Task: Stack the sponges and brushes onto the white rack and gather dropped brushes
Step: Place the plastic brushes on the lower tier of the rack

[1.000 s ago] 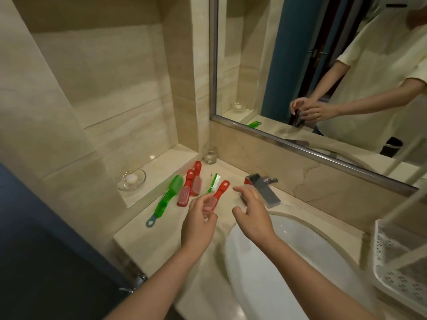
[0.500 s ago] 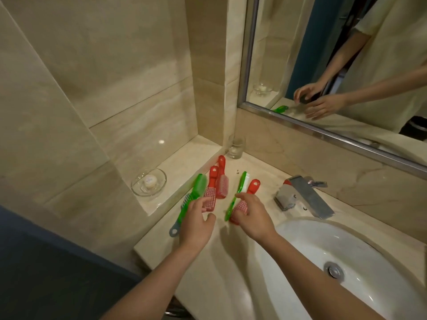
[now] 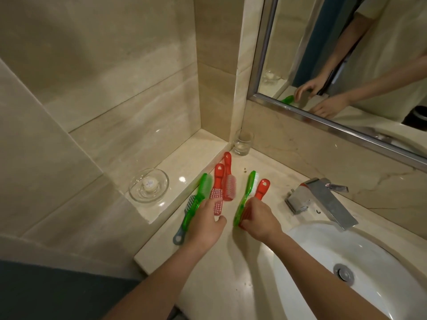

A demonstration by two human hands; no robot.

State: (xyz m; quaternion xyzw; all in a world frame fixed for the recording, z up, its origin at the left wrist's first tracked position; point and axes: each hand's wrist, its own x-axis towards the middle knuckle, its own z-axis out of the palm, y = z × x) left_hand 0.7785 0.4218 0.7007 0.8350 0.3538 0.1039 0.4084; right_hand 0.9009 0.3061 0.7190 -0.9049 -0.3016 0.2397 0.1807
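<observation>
Right hand (image 3: 260, 219) grips green brush (image 3: 246, 192) and red brush (image 3: 263, 188); left hand (image 3: 204, 227) grasp unclear.

The right hand (image 3: 258, 219) grips a red plastic brush (image 3: 262, 190). The left hand (image 3: 204, 225) rests on a translucent green plastic brush (image 3: 196, 205).

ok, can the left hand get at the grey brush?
Probably yes. The left hand is right beside it. The grey brush lies partly under a green brush, but its handle end sticks out bare.
</observation>
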